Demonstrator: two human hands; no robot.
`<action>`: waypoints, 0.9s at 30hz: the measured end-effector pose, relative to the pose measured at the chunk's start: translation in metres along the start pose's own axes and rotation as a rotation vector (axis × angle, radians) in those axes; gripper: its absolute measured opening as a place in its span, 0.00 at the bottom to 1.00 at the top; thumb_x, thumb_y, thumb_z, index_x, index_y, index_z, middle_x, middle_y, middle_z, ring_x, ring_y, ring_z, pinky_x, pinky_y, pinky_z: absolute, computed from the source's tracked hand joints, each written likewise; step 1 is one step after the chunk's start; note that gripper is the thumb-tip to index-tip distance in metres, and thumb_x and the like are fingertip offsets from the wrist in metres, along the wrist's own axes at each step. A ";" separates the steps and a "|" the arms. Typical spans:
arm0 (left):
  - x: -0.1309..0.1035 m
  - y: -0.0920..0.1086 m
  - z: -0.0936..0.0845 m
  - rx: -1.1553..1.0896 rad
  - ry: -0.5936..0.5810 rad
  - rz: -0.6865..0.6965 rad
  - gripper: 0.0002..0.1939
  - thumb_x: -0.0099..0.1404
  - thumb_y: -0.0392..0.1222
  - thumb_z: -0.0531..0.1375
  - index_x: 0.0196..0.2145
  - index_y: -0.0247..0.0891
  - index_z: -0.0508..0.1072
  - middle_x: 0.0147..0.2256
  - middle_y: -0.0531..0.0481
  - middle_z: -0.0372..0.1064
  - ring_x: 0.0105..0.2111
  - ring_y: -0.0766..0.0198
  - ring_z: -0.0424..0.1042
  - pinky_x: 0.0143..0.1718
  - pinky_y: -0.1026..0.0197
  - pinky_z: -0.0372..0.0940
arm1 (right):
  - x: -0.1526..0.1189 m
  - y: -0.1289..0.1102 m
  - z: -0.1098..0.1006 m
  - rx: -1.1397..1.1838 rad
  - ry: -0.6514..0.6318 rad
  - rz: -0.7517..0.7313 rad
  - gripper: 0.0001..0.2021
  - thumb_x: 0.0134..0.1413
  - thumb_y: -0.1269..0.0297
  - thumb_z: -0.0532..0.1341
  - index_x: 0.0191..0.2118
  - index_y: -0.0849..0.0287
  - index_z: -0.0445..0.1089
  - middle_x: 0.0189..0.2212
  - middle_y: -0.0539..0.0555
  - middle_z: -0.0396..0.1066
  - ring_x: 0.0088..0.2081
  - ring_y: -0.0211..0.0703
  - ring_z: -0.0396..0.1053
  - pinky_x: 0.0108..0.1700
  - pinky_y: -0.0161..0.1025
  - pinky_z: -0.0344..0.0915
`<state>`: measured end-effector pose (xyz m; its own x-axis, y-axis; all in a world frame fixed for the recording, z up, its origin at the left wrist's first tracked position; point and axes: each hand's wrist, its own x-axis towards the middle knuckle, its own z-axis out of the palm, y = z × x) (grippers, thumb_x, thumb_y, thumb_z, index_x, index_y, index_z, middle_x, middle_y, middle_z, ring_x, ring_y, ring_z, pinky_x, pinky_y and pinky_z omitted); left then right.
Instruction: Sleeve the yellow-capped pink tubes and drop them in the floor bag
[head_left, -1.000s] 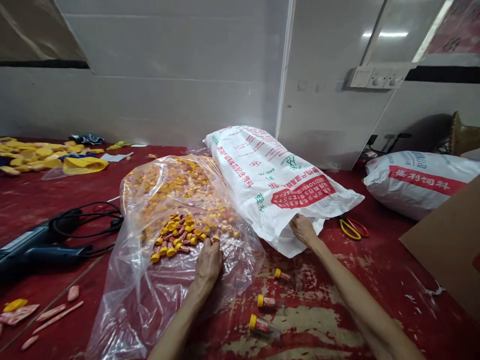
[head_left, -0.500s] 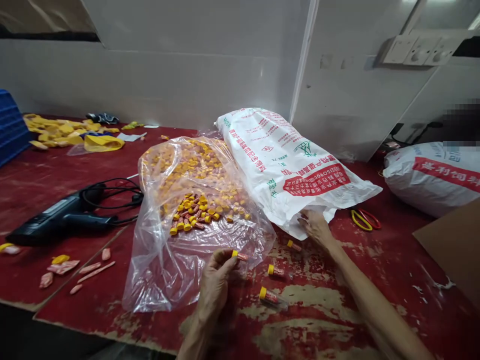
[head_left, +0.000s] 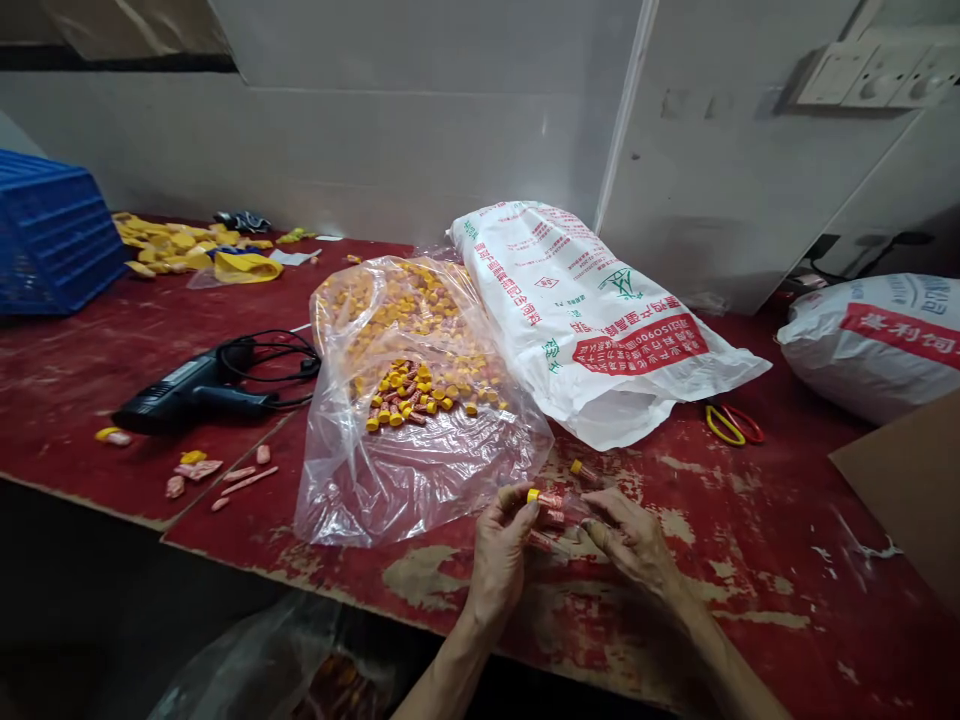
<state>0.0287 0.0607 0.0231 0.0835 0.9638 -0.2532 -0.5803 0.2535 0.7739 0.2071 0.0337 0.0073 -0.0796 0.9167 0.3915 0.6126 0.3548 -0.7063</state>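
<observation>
The left hand pinches the capped end of a vial between thumb and finger. The right hand has its fingers drawn close together at the vial's other end, around something clear; whether that is the tube itself or a sleeve, I cannot tell. The vial lies between the two hands, its yellow cap toward 9 o'clock, above the red table. Beneath it, partly hidden, more vials rest on the table, and another loose vial lies at 12.

At 11 o'clock a clear bag carries a heap of yellow-capped pieces. Touching it, at 12, a white sack lies with its mouth toward the hands. Scissors and a second sack are at 2, cardboard at 3. Toward 10 sit a gun-shaped tool and, well beyond, a blue crate. Pink scraps lie at 9.
</observation>
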 end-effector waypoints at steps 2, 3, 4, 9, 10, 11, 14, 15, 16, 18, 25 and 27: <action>-0.003 0.004 0.001 -0.033 0.009 -0.002 0.15 0.45 0.40 0.69 0.31 0.36 0.74 0.28 0.52 0.74 0.28 0.65 0.74 0.33 0.63 0.68 | -0.001 0.000 0.003 0.154 0.063 0.107 0.11 0.56 0.58 0.58 0.42 0.55 0.70 0.39 0.56 0.72 0.43 0.46 0.69 0.45 0.41 0.66; -0.005 0.005 0.001 -0.049 0.014 -0.008 0.14 0.44 0.39 0.70 0.30 0.36 0.74 0.27 0.53 0.73 0.28 0.66 0.74 0.33 0.64 0.68 | -0.001 0.000 0.005 0.271 0.117 0.172 0.11 0.55 0.57 0.59 0.42 0.55 0.70 0.40 0.56 0.72 0.43 0.45 0.69 0.45 0.42 0.67; -0.006 0.005 0.002 -0.063 0.023 -0.021 0.14 0.43 0.38 0.70 0.30 0.36 0.74 0.27 0.53 0.73 0.27 0.66 0.73 0.32 0.64 0.67 | -0.002 -0.001 0.008 0.402 0.182 0.234 0.12 0.55 0.56 0.59 0.42 0.55 0.69 0.40 0.56 0.72 0.42 0.45 0.70 0.44 0.41 0.68; -0.014 -0.005 0.005 -0.111 0.058 -0.103 0.16 0.39 0.37 0.71 0.29 0.35 0.75 0.28 0.53 0.72 0.27 0.68 0.72 0.30 0.65 0.66 | -0.007 -0.012 0.026 0.722 0.424 0.313 0.19 0.54 0.56 0.60 0.50 0.53 0.59 0.38 0.54 0.70 0.34 0.40 0.71 0.39 0.41 0.70; -0.016 -0.008 0.006 -0.113 0.065 -0.114 0.16 0.39 0.37 0.72 0.29 0.35 0.75 0.29 0.52 0.72 0.27 0.67 0.72 0.30 0.65 0.66 | -0.009 -0.015 0.028 0.706 0.435 0.303 0.21 0.54 0.56 0.60 0.52 0.53 0.57 0.39 0.54 0.69 0.36 0.41 0.71 0.40 0.42 0.70; -0.017 -0.010 0.007 -0.109 0.069 -0.122 0.17 0.39 0.38 0.72 0.29 0.35 0.75 0.29 0.52 0.72 0.28 0.67 0.72 0.31 0.64 0.67 | -0.010 -0.019 0.031 0.685 0.431 0.295 0.22 0.54 0.56 0.59 0.53 0.53 0.56 0.40 0.55 0.69 0.38 0.42 0.72 0.42 0.43 0.70; -0.021 -0.018 0.008 -0.082 0.072 -0.122 0.17 0.39 0.39 0.72 0.30 0.36 0.75 0.32 0.50 0.73 0.29 0.65 0.73 0.31 0.64 0.67 | -0.016 -0.030 0.034 0.629 0.350 0.320 0.18 0.52 0.56 0.62 0.46 0.54 0.60 0.38 0.55 0.70 0.38 0.43 0.71 0.41 0.41 0.71; -0.023 -0.020 0.008 -0.069 0.076 -0.113 0.17 0.40 0.39 0.72 0.30 0.36 0.75 0.32 0.49 0.73 0.30 0.65 0.72 0.32 0.64 0.66 | -0.017 -0.032 0.034 0.612 0.319 0.347 0.16 0.51 0.56 0.63 0.43 0.55 0.61 0.37 0.54 0.70 0.37 0.42 0.71 0.39 0.40 0.71; -0.024 -0.022 0.007 -0.048 0.079 -0.099 0.16 0.42 0.40 0.71 0.30 0.36 0.75 0.31 0.49 0.73 0.30 0.65 0.72 0.33 0.63 0.66 | -0.018 -0.034 0.034 0.588 0.298 0.375 0.15 0.50 0.55 0.63 0.40 0.56 0.62 0.36 0.54 0.70 0.35 0.42 0.71 0.37 0.38 0.71; -0.027 -0.027 0.005 0.032 0.066 -0.061 0.13 0.46 0.43 0.69 0.31 0.36 0.76 0.31 0.49 0.74 0.31 0.64 0.72 0.35 0.63 0.66 | -0.020 -0.035 0.034 0.527 0.275 0.410 0.15 0.49 0.54 0.64 0.38 0.57 0.63 0.35 0.54 0.70 0.33 0.40 0.71 0.33 0.36 0.71; -0.034 -0.027 -0.002 0.421 -0.049 0.088 0.12 0.58 0.47 0.61 0.36 0.40 0.78 0.38 0.45 0.74 0.39 0.57 0.71 0.42 0.60 0.65 | -0.026 -0.026 0.041 0.417 0.243 0.334 0.13 0.51 0.53 0.61 0.35 0.58 0.66 0.35 0.55 0.70 0.36 0.41 0.70 0.35 0.35 0.70; -0.023 -0.020 -0.005 0.604 -0.118 0.178 0.10 0.59 0.45 0.59 0.34 0.41 0.79 0.33 0.46 0.74 0.35 0.59 0.71 0.38 0.61 0.65 | -0.025 -0.019 0.038 0.427 0.158 0.329 0.12 0.53 0.54 0.61 0.36 0.57 0.67 0.36 0.55 0.70 0.37 0.42 0.71 0.37 0.36 0.70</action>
<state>0.0342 0.0331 0.0100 0.1361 0.9894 -0.0515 -0.0374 0.0570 0.9977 0.1678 0.0115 -0.0115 0.2007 0.9648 0.1700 0.2096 0.1272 -0.9695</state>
